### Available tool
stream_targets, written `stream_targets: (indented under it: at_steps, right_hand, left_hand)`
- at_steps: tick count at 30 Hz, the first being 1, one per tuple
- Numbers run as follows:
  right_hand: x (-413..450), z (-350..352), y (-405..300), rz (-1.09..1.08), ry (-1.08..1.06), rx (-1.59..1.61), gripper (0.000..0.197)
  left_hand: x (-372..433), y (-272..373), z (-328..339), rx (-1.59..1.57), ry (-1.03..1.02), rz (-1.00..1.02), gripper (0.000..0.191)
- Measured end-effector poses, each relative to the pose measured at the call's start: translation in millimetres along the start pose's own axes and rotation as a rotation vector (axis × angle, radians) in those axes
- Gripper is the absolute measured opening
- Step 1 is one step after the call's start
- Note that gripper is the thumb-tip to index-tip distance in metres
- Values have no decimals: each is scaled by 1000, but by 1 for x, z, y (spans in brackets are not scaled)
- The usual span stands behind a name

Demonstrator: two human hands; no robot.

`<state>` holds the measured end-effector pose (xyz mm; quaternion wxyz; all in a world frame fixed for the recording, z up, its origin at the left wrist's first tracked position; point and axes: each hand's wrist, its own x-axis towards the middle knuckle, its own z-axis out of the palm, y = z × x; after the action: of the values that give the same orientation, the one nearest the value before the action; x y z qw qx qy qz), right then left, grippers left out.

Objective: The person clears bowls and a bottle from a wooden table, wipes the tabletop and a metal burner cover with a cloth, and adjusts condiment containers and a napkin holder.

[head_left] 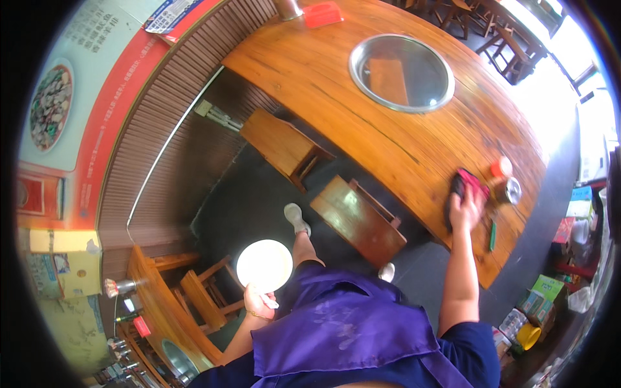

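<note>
My left hand (258,301) grips the rim of a round white plate or shallow bowl (265,264), held low over the floor. A small crumpled white piece, perhaps tissue, shows at the fingers. My right hand (466,209) presses a red and black cloth (455,186) against the top of a long wooden table (388,140). Just beyond the cloth stand a metal-topped can or cup (509,190) and a small red and white container (501,167). A green, slim object (493,236) lies nearer the table's end.
Set into the table is a round metal-rimmed opening (401,72). Two wooden stools (359,218) (276,140) stand along its near side. A red box (322,14) sits at the far end. Another wooden table (170,310) is at lower left; boxes (546,291) line the right.
</note>
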<state>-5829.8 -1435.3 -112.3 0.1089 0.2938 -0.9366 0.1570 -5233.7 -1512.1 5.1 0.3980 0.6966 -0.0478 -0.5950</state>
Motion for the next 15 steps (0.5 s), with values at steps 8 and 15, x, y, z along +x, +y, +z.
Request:
stream_targets:
  at_steps: [8, 15]
  right_hand:
    - [23, 17, -237, 357, -44, 208, 50]
    - [190, 171, -640, -408, -101, 480, 41]
  left_hand:
    - [222, 144, 126, 426, -357, -3, 30]
    - [298, 241, 182, 362, -266, 90, 31]
